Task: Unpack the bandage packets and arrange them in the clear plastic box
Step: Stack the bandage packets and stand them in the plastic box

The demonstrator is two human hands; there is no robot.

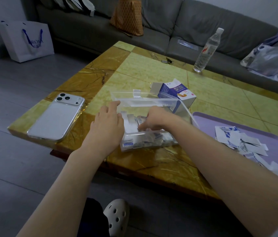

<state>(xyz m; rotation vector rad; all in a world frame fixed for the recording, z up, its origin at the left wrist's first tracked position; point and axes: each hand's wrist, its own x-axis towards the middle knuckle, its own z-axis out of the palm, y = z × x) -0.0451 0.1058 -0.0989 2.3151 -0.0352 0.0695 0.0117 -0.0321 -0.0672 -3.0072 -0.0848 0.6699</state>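
A clear plastic box [184, 110] with its lid tipped back stands at the middle of the table, with several bandage packets [145, 142] lined up inside. My left hand [108, 125] rests flat against the box's left wall, fingers straight. My right hand [153, 119] reaches down into the box, its fingertips curled onto the packets; whether it pinches one is hidden. A pile of loose white and blue packets [240, 142] lies on a purple tray [208, 119] to the right. An opened blue and white bandage carton [177, 93] stands behind the box.
A white phone [56, 118] lies face down at the table's left corner. A water bottle [207, 50] and keys [166, 60] sit near the far edge. Beyond is a grey sofa [194, 23] with bags on it. A white shopping bag [26, 40] stands on the floor.
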